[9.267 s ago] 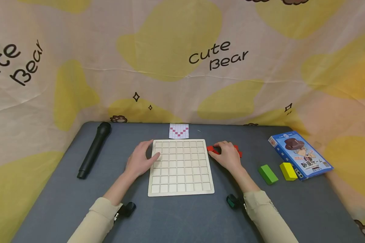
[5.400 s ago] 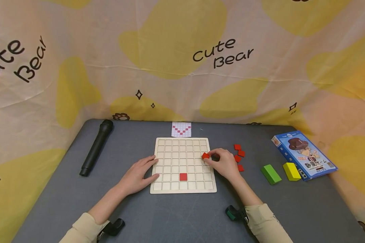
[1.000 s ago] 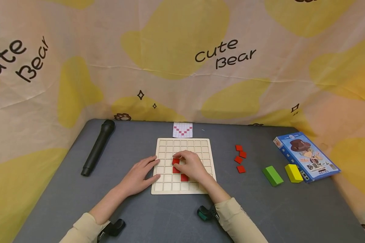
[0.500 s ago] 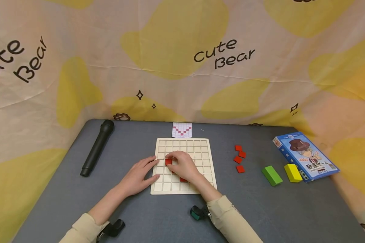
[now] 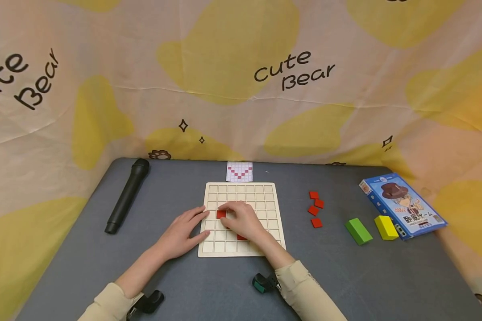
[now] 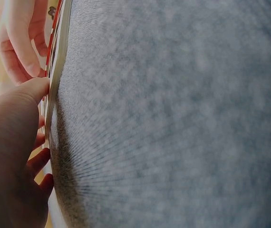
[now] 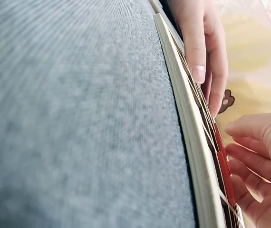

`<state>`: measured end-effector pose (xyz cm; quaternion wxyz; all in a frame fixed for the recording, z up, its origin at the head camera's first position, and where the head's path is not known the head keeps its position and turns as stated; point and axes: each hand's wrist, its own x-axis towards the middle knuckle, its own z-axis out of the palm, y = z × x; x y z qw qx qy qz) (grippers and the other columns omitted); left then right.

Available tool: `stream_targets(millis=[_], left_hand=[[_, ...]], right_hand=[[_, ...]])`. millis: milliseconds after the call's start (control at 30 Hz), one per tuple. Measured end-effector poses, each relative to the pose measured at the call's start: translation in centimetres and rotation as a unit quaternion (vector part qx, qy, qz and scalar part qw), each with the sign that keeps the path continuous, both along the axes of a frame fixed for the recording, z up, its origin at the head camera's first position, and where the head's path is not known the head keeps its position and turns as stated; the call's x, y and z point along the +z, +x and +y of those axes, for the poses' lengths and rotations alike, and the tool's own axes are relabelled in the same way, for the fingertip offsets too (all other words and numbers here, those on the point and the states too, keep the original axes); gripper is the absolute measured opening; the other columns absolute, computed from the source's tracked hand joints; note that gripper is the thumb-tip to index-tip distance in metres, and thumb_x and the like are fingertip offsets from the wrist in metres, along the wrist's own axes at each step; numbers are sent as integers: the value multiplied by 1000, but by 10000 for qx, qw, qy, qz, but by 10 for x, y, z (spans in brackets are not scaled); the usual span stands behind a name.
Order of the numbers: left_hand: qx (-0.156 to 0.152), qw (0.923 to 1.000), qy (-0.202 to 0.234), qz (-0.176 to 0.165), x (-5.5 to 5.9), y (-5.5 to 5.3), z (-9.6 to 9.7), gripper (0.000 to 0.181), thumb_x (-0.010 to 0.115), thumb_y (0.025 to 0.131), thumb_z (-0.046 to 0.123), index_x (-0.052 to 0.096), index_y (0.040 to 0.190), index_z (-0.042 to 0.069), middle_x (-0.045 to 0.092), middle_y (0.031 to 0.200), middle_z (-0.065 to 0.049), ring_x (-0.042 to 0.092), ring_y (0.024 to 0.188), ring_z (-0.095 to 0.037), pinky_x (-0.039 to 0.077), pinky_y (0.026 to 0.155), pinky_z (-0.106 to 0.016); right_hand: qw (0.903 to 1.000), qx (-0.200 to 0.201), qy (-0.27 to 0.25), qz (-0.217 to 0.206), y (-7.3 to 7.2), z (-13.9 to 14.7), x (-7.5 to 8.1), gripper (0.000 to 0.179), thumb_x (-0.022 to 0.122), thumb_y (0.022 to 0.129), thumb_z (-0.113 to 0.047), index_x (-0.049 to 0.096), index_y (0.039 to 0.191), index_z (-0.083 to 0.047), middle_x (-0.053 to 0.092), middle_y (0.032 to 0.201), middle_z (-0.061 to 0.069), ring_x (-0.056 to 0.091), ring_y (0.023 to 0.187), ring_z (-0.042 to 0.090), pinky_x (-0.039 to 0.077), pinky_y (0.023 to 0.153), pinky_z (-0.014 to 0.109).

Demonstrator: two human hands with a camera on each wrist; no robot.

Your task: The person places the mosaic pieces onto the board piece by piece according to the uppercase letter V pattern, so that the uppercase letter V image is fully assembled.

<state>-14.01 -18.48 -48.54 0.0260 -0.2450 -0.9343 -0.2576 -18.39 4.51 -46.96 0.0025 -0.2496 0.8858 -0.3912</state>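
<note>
A pale wooden grid board lies flat on the grey table. My left hand rests along its left edge, with fingers spread and thumb on the rim; in the left wrist view the left thumb touches the board's side. Over the board's left half, my right hand pinches a small red square tile between thumb and fingers, down at a cell. Another red tile shows partly below that hand, which hides most of what lies between. Red tiles also appear at the right fingertips in the right wrist view.
Several loose red tiles lie right of the board. A pattern card sits behind it. Farther right are a green block, a yellow block and a blue box. A black microphone lies at left.
Red tiles have gone from the right-hand pile onto the board. In the last second my right hand has shifted the tile one cell left and lowered it. The left hand stays put.
</note>
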Motion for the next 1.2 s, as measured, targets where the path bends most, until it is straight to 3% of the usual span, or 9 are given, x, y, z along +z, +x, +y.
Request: stream_targets(millis=[267, 600, 900, 1200], left_hand=[[40, 10000, -46, -29, 0, 0, 1, 61, 65, 93, 38, 49, 144, 9, 42, 149, -12, 38, 136, -34, 32, 107, -57], [36, 10000, -62, -42, 0, 0, 1, 62, 66, 93, 38, 48, 144, 8, 42, 149, -12, 38, 137, -35, 31, 107, -57], [45, 10000, -58, -27, -1, 0, 1, 62, 66, 92, 38, 50, 143, 8, 43, 149, -12, 38, 136, -34, 31, 107, -57], [49, 9999, -75, -51, -1, -1, 1, 62, 66, 92, 38, 49, 144, 8, 42, 149, -12, 38, 136, -35, 31, 107, -57]], right_hand=[[9978, -494, -445, -19, -2, 27, 3, 20, 71, 88, -14, 74, 108, -13, 71, 104, -3, 63, 94, 15, 50, 82, 34], [9916, -1223, -327, 280, -10, 97, 1, 16, 71, 87, -10, 76, 102, -11, 68, 91, 0, 58, 73, 13, 47, 65, 30], [9852, -1655, 3, 454, -8, 150, 0, 18, 73, 86, -9, 75, 103, -6, 71, 98, 8, 64, 84, 23, 52, 77, 42], [9709, -2268, 630, 450, 1, 189, 0, 21, 71, 86, -9, 73, 107, -5, 69, 102, 15, 62, 90, 32, 47, 82, 50]])
